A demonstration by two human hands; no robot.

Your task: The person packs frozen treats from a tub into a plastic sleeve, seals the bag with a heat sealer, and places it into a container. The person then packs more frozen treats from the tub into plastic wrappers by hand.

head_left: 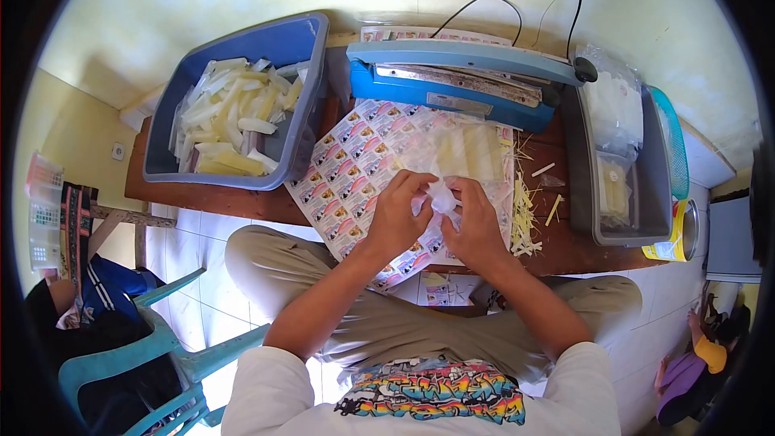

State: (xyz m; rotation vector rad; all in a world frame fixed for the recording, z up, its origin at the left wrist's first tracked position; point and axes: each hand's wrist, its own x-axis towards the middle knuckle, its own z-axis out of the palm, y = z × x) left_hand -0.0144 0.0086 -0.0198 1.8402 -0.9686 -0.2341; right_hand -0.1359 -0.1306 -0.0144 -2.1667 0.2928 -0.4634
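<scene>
My left hand (401,206) and my right hand (471,218) face each other over the front of a printed label sheet (347,165). Fingertips of both are closed on a crumpled piece of translucent white plastic (441,196). Just beyond them lies a clear plastic bag (468,152) with pale yellow strips in it. Whether the crumpled plastic is part of that bag I cannot tell. Behind the bag stands a blue impulse sealer (460,93), its long lever arm across the top.
A blue-grey tub (311,113) at left holds many pale strips. The grey bin (581,169) at right contains filled plastic bags (613,105). Thin yellow scraps (525,218) litter the wooden table (557,230). A green plastic chair (173,347) stands lower left; another person (698,355) is at far right.
</scene>
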